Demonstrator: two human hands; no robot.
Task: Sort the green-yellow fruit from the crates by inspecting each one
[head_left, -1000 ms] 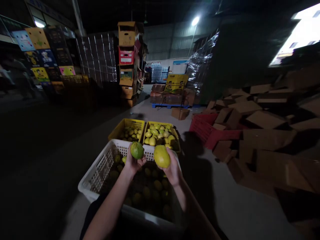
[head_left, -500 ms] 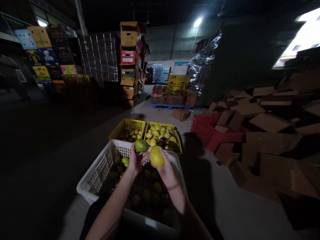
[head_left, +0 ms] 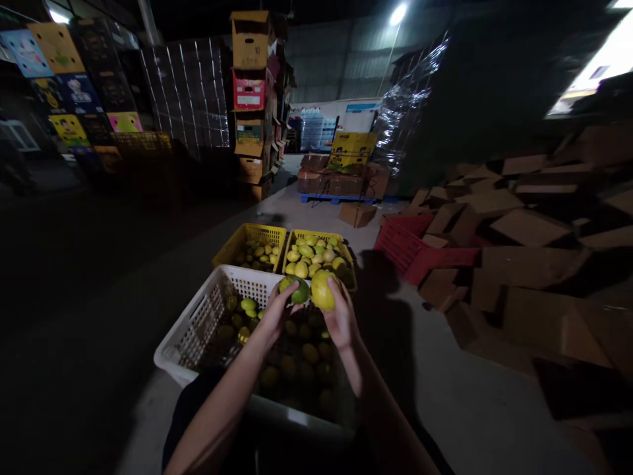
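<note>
My left hand (head_left: pixel 275 313) grips a dark green fruit (head_left: pixel 299 293), its thumb lying across the skin. Beside it, my right hand (head_left: pixel 341 318) is closed on a yellow fruit (head_left: pixel 322 290). The two fruits are side by side above the far rim of a white plastic crate (head_left: pixel 184 336). Green and yellow fruits (head_left: pixel 248 305) lie inside that crate, many in shadow. Just beyond stand two yellow crates: the left one (head_left: pixel 223 254) is partly filled with small-looking fruits, and the right one (head_left: pixel 353 280) is heaped with yellow-green fruits.
A red crate (head_left: pixel 408 254) stands at the right among a big pile of flattened cardboard (head_left: pixel 534 264). Further back are a tall stack of cartons (head_left: pixel 250 99), yellow boxes (head_left: pixel 350 153) on a blue pallet (head_left: pixel 331 198), and wrapped stacks. Dark boxes are piled at the left.
Both fruits have moved slightly right in view. The green fruit has turned, and my left thumb now lies over it. The background has shifted upward as the camera tilted.
</note>
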